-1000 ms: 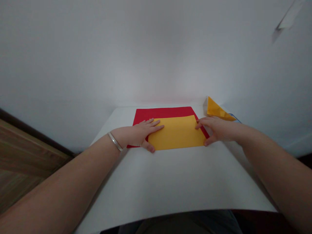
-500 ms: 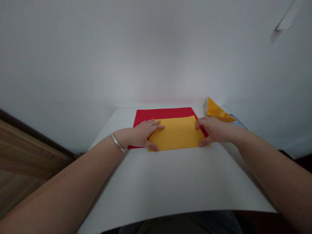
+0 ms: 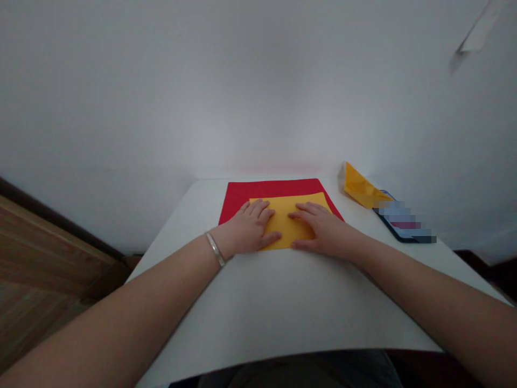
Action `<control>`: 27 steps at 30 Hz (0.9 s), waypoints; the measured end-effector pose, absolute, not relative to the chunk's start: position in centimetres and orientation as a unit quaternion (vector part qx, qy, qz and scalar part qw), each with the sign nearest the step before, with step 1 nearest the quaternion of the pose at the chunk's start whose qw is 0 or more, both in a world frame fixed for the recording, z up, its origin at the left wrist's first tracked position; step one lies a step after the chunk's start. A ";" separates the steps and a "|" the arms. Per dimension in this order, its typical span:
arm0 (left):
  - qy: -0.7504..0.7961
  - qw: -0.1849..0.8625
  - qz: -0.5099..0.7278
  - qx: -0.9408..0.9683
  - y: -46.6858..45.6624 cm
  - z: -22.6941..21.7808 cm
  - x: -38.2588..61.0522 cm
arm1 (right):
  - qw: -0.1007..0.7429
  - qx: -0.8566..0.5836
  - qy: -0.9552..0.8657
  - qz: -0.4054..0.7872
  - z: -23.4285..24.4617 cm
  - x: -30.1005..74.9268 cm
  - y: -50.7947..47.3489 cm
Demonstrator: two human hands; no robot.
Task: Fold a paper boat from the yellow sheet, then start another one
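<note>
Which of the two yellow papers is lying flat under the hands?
The flat yellow sheet on the red sheet, under the left hand and right hand; the other, a folded yellow paper, lies apart beside the phone.

The left hand (image 3: pixel 248 229) and right hand (image 3: pixel 321 229) have slid inward across the yellow paper (image 3: pixel 285 213).

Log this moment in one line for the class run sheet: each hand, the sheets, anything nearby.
left hand: flat on yellow paper | right hand: flat on yellow paper | beneath: red paper | to the right: folded yellow paper, phone
</note>
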State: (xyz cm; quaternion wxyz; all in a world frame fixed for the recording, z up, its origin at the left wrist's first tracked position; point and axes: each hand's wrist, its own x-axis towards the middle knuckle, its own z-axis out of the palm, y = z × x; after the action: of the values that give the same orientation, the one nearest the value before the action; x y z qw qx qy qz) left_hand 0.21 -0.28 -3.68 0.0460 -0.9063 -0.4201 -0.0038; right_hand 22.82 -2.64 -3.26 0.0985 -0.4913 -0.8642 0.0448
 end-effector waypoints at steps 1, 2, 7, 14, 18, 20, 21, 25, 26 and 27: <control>-0.426 0.054 -0.006 -0.903 -0.4 -3.7 0.3 | 0.108 -0.497 -0.860 0.045 -3.4 22.3 -2.7; -0.430 0.057 -0.006 -0.901 -0.5 -3.8 0.4 | 0.116 -0.505 -0.854 0.045 -3.4 21.8 -2.7; -0.440 0.065 -0.022 -0.895 -0.5 -4.1 0.6 | 0.136 -0.532 -0.835 0.011 -3.6 20.0 -2.6; -0.417 0.061 -0.034 -0.906 -0.5 -3.8 0.5 | 0.092 -0.528 -0.843 0.038 -3.2 20.9 -2.2; -0.415 0.025 0.012 -0.909 -0.2 -3.6 0.1 | 0.070 -0.525 -0.846 0.056 -2.8 22.6 -1.7; -0.407 0.008 0.040 -0.913 0.0 -3.4 0.0 | 0.052 -0.529 -0.844 0.067 -2.7 23.6 -1.4; -0.403 0.001 0.053 -0.913 0.1 -3.2 -0.1 | 0.039 -0.536 -0.840 0.073 -2.7 24.1 -1.2; -0.403 -0.025 0.099 -0.910 0.5 -2.5 -0.2 | 0.004 -0.539 -0.838 0.087 -2.8 26.1 -0.6; -0.405 -0.033 0.106 -0.907 0.6 -2.4 -0.3 | 0.000 -0.533 -0.841 0.094 -2.9 26.6 -0.4; -0.407 -0.042 0.113 -0.906 0.7 -2.3 -0.4 | -0.001 -0.524 -0.845 0.102 -3.1 27.2 -0.2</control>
State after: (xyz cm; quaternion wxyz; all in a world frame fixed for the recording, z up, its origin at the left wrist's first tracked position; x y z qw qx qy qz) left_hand -0.37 0.74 -2.31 -0.0415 -0.9057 -0.4066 0.1125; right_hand 27.17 -0.23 -3.08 -0.0010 -0.5243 -0.8454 0.1025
